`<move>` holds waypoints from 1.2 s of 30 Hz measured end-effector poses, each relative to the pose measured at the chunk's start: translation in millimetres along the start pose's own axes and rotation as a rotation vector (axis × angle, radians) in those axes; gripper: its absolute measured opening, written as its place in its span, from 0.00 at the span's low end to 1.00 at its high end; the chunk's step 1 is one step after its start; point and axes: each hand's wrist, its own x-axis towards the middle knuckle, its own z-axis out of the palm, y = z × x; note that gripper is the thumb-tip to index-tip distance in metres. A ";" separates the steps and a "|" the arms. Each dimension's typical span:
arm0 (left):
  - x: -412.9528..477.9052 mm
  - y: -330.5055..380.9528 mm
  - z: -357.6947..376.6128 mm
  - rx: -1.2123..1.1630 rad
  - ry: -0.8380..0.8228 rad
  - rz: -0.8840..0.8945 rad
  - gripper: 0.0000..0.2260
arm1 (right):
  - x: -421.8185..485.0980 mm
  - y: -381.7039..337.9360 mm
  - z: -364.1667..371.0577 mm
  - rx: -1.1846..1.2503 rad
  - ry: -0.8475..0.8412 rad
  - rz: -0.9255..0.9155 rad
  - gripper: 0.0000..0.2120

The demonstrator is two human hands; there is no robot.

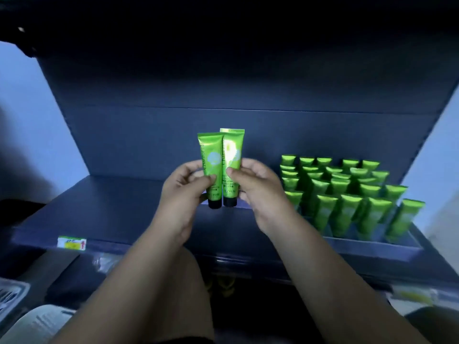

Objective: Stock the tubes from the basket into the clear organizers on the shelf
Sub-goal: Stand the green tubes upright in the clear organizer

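Held tubes (211,155): two, glossy bright green, pale flower print, black caps down, flat crimped ends up; side by side, touching.
Position: over the middle of the shelf (111,212).
Left hand (183,192): grasps the left one, thumb across its front.
Right hand (258,187): grasps the right one the same way.
Stocked tubes (347,189): same green, upright in clear organizers (330,230) at the shelf's right end; front row five, total too blurred to count.
Basket (12,291): one, below the shelf's left end, corner only.
Price tag (72,242): one, on the shelf's front edge.
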 end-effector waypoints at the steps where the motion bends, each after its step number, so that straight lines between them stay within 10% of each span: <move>1: 0.1 -2.7 14.9 0.001 -0.025 -0.010 0.13 | -4.2 -8.3 -15.5 -0.020 0.020 -0.009 0.10; 36: 82.7 -48.2 324.9 0.168 -0.384 -0.089 0.13 | -1.7 -97.8 -333.6 -0.107 0.517 -0.263 0.11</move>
